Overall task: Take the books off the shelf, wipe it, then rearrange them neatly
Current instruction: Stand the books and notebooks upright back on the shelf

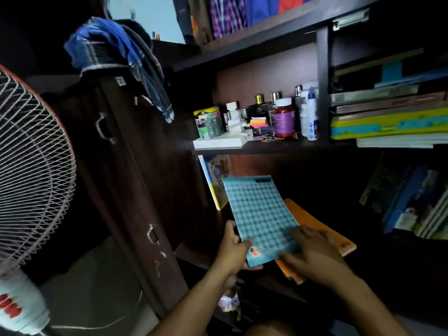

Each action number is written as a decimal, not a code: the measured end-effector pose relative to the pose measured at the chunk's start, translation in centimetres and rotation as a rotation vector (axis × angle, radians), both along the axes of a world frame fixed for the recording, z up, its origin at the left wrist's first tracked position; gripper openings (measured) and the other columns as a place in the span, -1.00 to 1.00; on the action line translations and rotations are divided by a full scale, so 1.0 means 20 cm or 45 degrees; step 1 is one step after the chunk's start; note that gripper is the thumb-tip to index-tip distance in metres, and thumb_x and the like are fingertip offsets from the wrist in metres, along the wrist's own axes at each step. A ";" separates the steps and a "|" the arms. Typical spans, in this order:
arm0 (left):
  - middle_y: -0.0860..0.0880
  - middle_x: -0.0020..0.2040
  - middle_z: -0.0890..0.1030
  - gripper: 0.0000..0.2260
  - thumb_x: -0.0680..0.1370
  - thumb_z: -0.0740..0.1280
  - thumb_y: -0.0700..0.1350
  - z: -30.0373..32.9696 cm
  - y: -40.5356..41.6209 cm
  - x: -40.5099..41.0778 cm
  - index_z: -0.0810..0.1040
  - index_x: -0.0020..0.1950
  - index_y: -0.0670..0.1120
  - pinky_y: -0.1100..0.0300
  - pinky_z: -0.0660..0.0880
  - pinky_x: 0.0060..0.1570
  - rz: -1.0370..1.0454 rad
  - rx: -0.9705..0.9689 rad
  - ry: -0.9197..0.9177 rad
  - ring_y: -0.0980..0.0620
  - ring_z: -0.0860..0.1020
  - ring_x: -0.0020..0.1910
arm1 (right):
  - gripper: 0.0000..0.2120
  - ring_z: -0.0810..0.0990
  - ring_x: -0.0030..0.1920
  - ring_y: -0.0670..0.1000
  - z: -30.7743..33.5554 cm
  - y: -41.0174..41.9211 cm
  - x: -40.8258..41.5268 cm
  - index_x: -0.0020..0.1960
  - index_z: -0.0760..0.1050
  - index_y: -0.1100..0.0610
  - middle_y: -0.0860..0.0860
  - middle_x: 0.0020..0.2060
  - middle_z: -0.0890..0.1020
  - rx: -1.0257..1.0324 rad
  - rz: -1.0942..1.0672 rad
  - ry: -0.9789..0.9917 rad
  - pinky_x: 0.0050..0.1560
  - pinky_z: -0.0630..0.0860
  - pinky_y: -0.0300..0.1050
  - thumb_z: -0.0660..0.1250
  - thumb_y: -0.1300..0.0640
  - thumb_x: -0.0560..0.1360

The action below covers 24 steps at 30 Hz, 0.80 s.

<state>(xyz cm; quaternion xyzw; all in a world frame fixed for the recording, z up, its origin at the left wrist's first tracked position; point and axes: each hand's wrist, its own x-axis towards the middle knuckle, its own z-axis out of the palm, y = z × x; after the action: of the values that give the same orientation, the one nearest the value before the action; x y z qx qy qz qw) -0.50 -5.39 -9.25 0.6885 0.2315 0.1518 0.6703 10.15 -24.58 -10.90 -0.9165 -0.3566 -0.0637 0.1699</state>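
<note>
A thin teal checked book [260, 214] is held tilted in front of the dark lower shelf [194, 251]. My left hand [234, 248] grips its near left corner, thumb on the cover. My right hand [312, 253] lies across the book's near right edge, fingers spread on the cover, and it covers part of an orange book [322, 226] lying beneath. A yellow-edged cartoon book [214, 183] leans upright at the shelf's left wall. More books [417, 204] lean at the lower right, and a flat stack [388, 117] fills the upper right compartment.
The middle shelf [254, 146] holds bottles, jars, sticky notes and a white box [218, 141]. A standing fan [31, 166] is at the left, beside a dark cabinet [135, 178] draped with blue cloth [121, 57]. A crumpled white wad [229, 303] lies under my left wrist.
</note>
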 end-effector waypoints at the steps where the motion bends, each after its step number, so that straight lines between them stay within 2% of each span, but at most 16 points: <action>1: -0.08 0.17 0.65 -0.77 0.67 0.28 -0.28 -0.01 0.06 -0.01 0.35 0.15 0.04 -0.18 0.67 -0.16 0.054 0.073 -0.062 -0.05 0.70 0.04 | -0.13 0.28 0.51 0.01 0.02 0.06 -0.04 0.57 0.16 -0.16 -0.09 0.52 0.31 -0.038 0.025 0.033 0.43 0.17 0.06 -0.05 -0.56 0.38; 4: -0.02 0.10 0.68 -0.67 0.63 0.28 -0.32 -0.05 0.30 -0.05 0.35 0.16 0.11 -0.05 0.63 -0.01 0.319 0.370 -0.196 0.06 0.68 0.03 | -0.13 0.05 0.60 0.16 0.03 0.27 -0.14 0.62 -0.07 -0.16 0.03 0.61 0.09 -0.233 0.093 0.136 0.52 0.02 0.22 0.17 -0.47 0.46; 6: 0.12 0.10 0.66 -0.63 0.62 0.28 -0.32 -0.09 0.43 -0.06 0.34 0.21 0.14 -0.07 0.61 0.11 0.423 0.457 -0.199 0.14 0.65 0.07 | -0.28 -0.04 0.61 0.22 -0.01 0.36 -0.14 0.62 -0.09 -0.17 0.06 0.63 0.02 -0.312 0.057 0.101 0.54 -0.06 0.33 0.14 -0.31 0.58; 8: 0.20 0.09 0.65 -0.64 0.63 0.29 -0.27 -0.14 0.51 -0.06 0.32 0.26 0.13 -0.07 0.61 0.11 0.462 0.521 -0.170 0.18 0.64 0.06 | -0.45 -0.07 0.63 0.17 -0.05 0.35 -0.08 0.63 -0.05 -0.19 0.01 0.65 0.01 -0.277 0.039 0.072 0.56 -0.10 0.28 -0.02 -0.17 0.67; 10: 0.17 0.06 0.65 -0.70 0.65 0.30 -0.20 -0.17 0.56 -0.04 0.30 0.25 0.12 -0.01 0.62 -0.02 0.492 0.587 -0.163 0.10 0.65 0.03 | -0.50 -0.13 0.64 0.08 -0.06 0.30 0.00 0.64 -0.06 -0.21 -0.08 0.65 -0.03 -0.236 0.079 0.060 0.58 -0.18 0.17 -0.12 -0.14 0.71; 12: 0.13 -0.01 0.65 -0.77 0.66 0.30 -0.13 -0.17 0.57 0.03 0.29 0.19 0.10 0.14 0.52 -0.24 0.536 0.660 -0.165 0.04 0.65 -0.05 | -0.49 -0.13 0.63 -0.02 -0.07 0.23 0.09 0.64 -0.07 -0.21 -0.14 0.64 -0.03 -0.214 0.111 0.021 0.59 -0.19 0.08 -0.06 -0.16 0.72; 14: 0.09 -0.04 0.65 -0.79 0.66 0.29 -0.13 -0.17 0.56 0.11 0.29 0.18 0.08 0.21 0.44 -0.31 0.567 0.695 -0.178 0.04 0.64 -0.09 | -0.47 -0.07 0.63 -0.07 -0.07 0.20 0.16 0.63 -0.04 -0.20 -0.18 0.63 0.03 -0.168 0.115 -0.014 0.60 -0.15 0.01 -0.02 -0.20 0.70; 18: 0.01 0.00 0.60 -0.76 0.63 0.29 -0.21 -0.19 0.55 0.32 0.31 0.14 0.08 0.05 0.57 -0.13 0.668 0.690 -0.243 0.01 0.62 -0.05 | -0.46 -0.01 0.62 -0.11 -0.07 0.18 0.24 0.63 0.06 -0.19 -0.19 0.61 0.11 -0.102 0.143 -0.032 0.59 -0.12 -0.03 0.04 -0.21 0.68; 21: -0.06 0.09 0.46 -0.74 0.59 0.29 -0.31 -0.18 0.58 0.45 0.33 0.15 -0.02 0.03 0.47 -0.01 0.771 0.667 -0.228 -0.04 0.50 0.04 | -0.47 -0.03 0.61 -0.14 -0.09 0.17 0.25 0.62 0.07 -0.22 -0.23 0.60 0.10 -0.066 0.148 -0.017 0.57 -0.18 -0.09 0.07 -0.21 0.67; 24: -0.07 0.12 0.41 -0.74 0.59 0.29 -0.31 -0.17 0.59 0.54 0.33 0.19 -0.08 -0.01 0.48 0.06 0.767 0.690 -0.228 -0.07 0.47 0.06 | -0.48 -0.06 0.57 -0.21 -0.09 0.17 0.25 0.60 0.09 -0.24 -0.26 0.59 0.11 -0.013 0.147 0.007 0.56 -0.21 -0.11 0.07 -0.21 0.67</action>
<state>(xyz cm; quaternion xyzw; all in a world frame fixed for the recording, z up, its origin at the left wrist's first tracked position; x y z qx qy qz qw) 10.26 6.43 -12.74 0.7255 0.3151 0.4561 0.4078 15.13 -21.18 -12.78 -0.8953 -0.4089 -0.0496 0.1695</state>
